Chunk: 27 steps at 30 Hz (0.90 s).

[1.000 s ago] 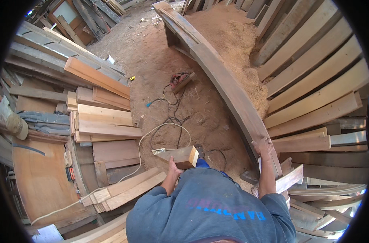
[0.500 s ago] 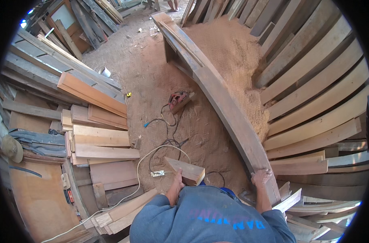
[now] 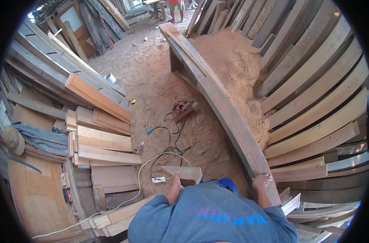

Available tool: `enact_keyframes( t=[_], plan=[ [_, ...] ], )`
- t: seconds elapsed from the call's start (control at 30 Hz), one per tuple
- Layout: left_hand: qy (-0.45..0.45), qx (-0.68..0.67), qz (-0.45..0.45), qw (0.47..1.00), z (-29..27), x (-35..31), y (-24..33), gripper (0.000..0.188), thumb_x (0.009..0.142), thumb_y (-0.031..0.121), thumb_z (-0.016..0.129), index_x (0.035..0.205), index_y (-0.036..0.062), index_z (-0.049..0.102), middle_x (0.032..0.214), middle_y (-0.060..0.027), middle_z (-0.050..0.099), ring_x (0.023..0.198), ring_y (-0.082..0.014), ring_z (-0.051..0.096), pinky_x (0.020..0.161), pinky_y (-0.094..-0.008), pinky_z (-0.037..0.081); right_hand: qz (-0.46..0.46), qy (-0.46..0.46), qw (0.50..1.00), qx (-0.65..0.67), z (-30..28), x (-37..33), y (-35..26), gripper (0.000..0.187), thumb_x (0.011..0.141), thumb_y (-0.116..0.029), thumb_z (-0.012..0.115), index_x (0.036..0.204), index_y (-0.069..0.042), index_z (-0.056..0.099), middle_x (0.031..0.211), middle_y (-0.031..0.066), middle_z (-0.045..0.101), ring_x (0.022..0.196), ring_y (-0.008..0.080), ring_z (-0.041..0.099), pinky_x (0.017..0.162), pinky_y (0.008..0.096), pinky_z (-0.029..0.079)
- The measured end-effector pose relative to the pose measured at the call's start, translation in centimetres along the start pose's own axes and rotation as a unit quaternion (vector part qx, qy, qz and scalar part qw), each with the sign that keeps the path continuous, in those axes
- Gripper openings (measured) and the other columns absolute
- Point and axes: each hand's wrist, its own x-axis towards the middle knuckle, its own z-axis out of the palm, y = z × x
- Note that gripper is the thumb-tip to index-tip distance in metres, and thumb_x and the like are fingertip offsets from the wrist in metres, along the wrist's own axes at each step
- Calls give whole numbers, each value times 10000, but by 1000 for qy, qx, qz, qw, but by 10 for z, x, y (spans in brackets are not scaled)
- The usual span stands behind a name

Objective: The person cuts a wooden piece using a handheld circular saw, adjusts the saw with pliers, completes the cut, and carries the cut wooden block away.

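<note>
In my left hand (image 3: 176,188) is a short wooden board (image 3: 183,173) with an angled end, held low in front of my body. The thumb and part of the hand show against its near face; the other fingers are hidden behind it. My right hand (image 3: 262,183) is closed over the near end of a long narrow wooden bench (image 3: 229,107), which stretches away toward the far middle. On the ground between the stacks sits a red power planer (image 3: 183,109), its dark cord running back toward me. A white power socket strip (image 3: 158,180) lies left of the board.
Stacked boards (image 3: 107,152) fill the left side, and long planks (image 3: 318,121) lean along the right. Sawdust (image 3: 239,69) is heaped beyond the bench. A pale cable (image 3: 140,178) curves over the ground. Another person (image 3: 176,9) stands at the far end.
The view has tilted up a little, showing more of the far person. The board in my left hand has turned slightly. My right hand stays on the bench.
</note>
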Motion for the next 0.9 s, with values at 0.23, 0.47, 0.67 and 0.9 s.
enact_keyframes(
  t=[0.23,0.47,0.67,0.9],
  plan=[
    [34,-81,44,995,-34,-16,-3,738,954,644,461,1445,93,490,1421,-158,566,1272,-398,556,1050,-628,426,-35,-13,998,-40,-18,-4,0,751,877,-485,696,1352,83,570,1534,337,361,1412,557,318,1127,542,369],
    [64,-160,99,980,-69,-16,-2,738,953,642,464,1447,94,487,1428,-159,559,1272,-400,554,1048,-628,426,-31,-73,994,-79,-32,14,-13,647,856,-491,715,1288,-12,658,1520,302,406,1356,464,466,1049,484,469],
    [89,-204,148,964,-72,-7,17,738,952,641,466,1449,95,484,1433,-160,552,1272,-402,553,1046,-628,426,-150,-275,942,-122,-32,104,-15,576,865,-444,715,1261,-26,673,916,186,732,930,290,741,794,420,587],
    [136,-238,212,938,-54,-5,50,738,951,639,469,1451,96,481,1439,-161,545,1272,-404,552,1044,-629,426,-401,-209,881,140,-184,113,-287,502,975,-422,540,735,-3,678,700,127,684,587,244,643,586,400,510]
  ],
)
